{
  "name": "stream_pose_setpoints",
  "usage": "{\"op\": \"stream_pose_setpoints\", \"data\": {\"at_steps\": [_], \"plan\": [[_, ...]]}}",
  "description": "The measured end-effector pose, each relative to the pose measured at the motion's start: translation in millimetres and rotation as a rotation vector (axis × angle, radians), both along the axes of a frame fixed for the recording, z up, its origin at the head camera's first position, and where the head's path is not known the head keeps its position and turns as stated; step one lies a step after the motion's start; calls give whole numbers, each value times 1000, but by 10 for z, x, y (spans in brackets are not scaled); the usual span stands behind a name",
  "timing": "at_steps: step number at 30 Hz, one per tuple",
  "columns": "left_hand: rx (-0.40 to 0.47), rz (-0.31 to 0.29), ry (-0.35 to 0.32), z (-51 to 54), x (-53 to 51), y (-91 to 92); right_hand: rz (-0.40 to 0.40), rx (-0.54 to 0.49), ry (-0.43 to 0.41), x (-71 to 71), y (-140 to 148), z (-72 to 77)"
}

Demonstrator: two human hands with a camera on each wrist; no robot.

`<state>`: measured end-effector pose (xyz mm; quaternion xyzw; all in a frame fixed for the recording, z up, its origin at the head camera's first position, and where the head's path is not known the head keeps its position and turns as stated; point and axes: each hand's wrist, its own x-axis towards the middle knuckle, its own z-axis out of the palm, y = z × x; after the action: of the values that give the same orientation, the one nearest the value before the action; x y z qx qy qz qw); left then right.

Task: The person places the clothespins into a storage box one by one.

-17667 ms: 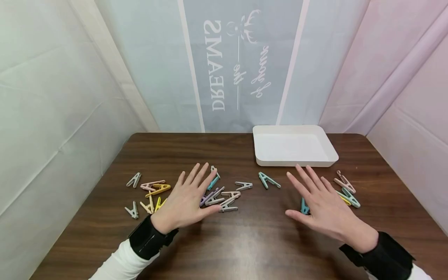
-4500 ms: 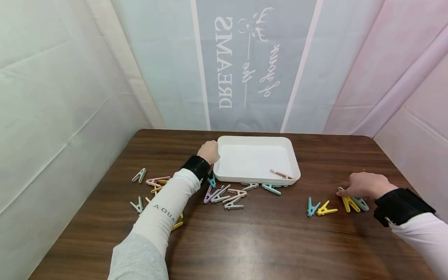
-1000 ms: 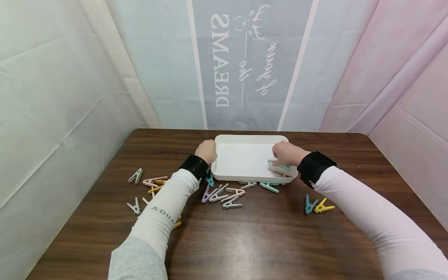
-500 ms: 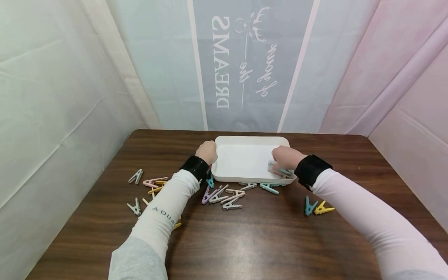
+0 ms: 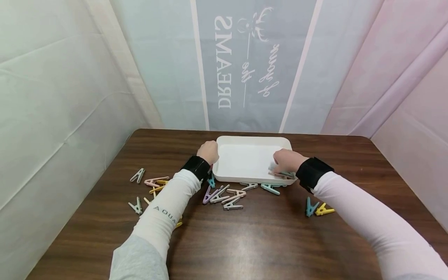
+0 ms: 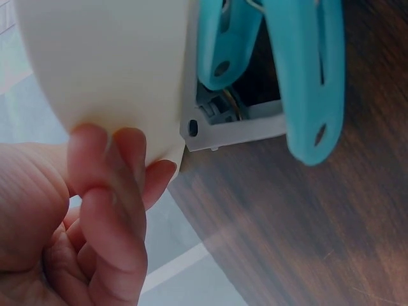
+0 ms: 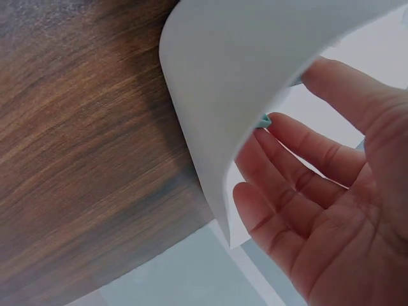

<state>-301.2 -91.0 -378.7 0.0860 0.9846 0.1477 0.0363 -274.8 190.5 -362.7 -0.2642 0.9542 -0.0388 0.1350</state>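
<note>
At the left end of the white tray (image 5: 241, 157), my left hand (image 5: 208, 151) pinches the rim; the left wrist view shows curled fingers (image 6: 105, 185) and the tray wall (image 6: 115, 57). Beside it are a turquoise clothespin (image 6: 312, 83) and a grey clothespin (image 6: 248, 129). Inside the tray's right side, my right hand (image 5: 288, 159) pinches a pale green clothespin (image 5: 289, 175) low over the tray floor. Only a green tip (image 7: 263, 121) shows between thumb and fingers in the right wrist view; the tray wall hides the rest. A pink clothespin lies there too, mostly covered.
Several clothespins, among them a purple clothespin (image 5: 209, 195) and a mint clothespin (image 5: 270, 189), lie along the tray's near side. A blue clothespin (image 5: 310, 207) and a yellow clothespin (image 5: 324, 209) lie at right. More clothespins, including a grey one (image 5: 137, 175), lie left around my forearm.
Since several seconds ago, my right hand has carried the pale green clothespin from the table's right into the tray, lowering it over the last second. My left hand has stayed on the rim.
</note>
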Motion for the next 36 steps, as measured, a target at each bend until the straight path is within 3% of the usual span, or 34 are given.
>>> {"op": "stream_pose_setpoints", "data": {"at_steps": [6, 17, 23, 36], "plan": [[-1, 5, -14, -15, -4, 1, 17, 19, 2, -18, 28, -59], [13, 6, -13, -25, -5, -19, -6, 15, 13, 25, 34, 31], [11, 3, -14, -11, 4, -17, -5, -37, 112, 76, 133, 91], [14, 10, -27, 13, -8, -6, -13, -120, 328, 348, 588, 418]]}}
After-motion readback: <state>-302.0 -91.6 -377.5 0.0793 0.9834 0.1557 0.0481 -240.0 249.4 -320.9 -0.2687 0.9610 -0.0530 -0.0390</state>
